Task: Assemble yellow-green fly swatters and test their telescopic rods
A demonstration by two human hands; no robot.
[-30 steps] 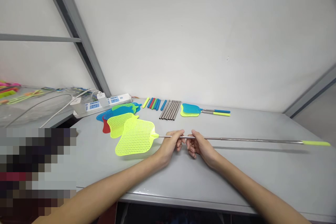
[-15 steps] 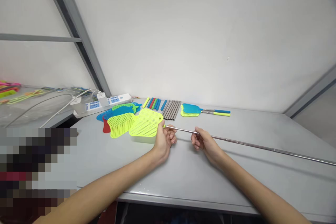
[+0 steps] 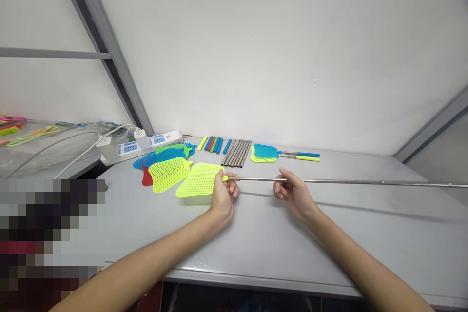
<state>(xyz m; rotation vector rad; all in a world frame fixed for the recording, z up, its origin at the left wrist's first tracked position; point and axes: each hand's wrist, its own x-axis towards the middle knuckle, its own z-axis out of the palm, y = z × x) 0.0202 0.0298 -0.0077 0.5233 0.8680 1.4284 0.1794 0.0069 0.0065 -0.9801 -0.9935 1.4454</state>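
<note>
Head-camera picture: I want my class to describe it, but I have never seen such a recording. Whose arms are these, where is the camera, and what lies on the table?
The camera sits on a person's head and looks forward and down, so both bare arms are the wearer's own. No machine is involved.

The left hand pinches the joint where a yellow mesh swatter head meets a thin metal rod. The right hand holds the same rod further along; the rod runs out of the picture to the right.

On the grey table lie more swatter heads, yellow, blue and red, a row of coloured grips, a bundle of short rods, two finished swatters and a power strip.
</note>
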